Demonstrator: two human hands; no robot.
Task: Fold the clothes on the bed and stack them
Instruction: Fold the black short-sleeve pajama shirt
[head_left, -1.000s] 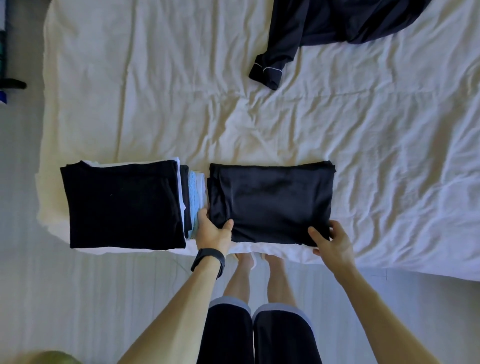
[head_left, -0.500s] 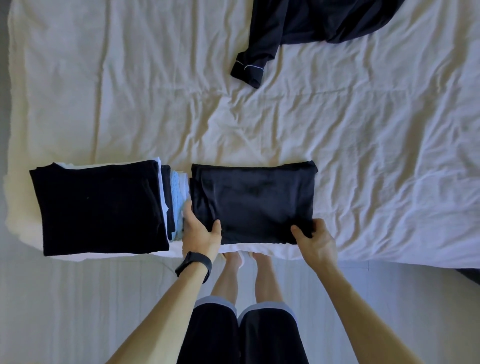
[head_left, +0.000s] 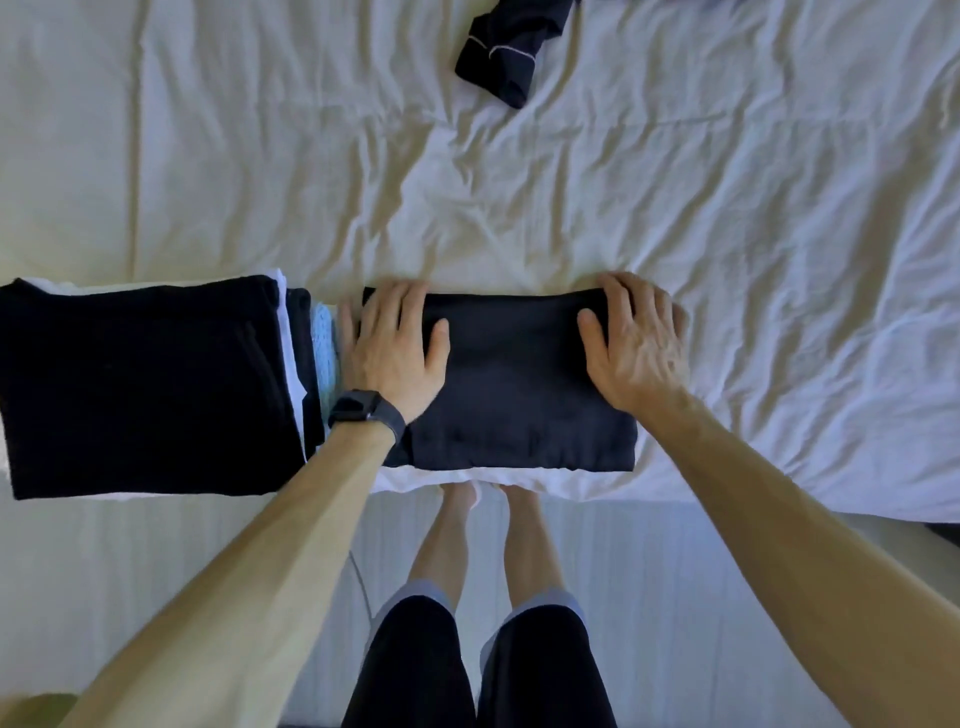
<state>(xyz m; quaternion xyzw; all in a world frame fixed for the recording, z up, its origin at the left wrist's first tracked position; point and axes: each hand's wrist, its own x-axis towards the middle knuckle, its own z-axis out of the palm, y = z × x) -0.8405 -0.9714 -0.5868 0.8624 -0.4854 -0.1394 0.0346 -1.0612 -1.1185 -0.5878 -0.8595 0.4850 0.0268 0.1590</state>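
Both hands are palm-down on the folded dark garment (head_left: 514, 389) in the head view, fingers stretched out flat, pressing rather than gripping anything. The left hand (head_left: 392, 353) covers its far left corner, the right hand (head_left: 631, 343) its far right corner, fingertips reaching the garment's far edge. The garment is a neat dark navy rectangle, pretty smooth, lying right at the near edge of the bed (head_left: 727, 208). Just beside it on the left sits the stack (head_left: 140, 384): a black piece on top, with white, dark and light blue layers peeking out along its right side. Up at the bed's far edge lies a dark sleeve (head_left: 506, 57) with pale piping. There's a black watch (head_left: 366, 410) on the left wrist.
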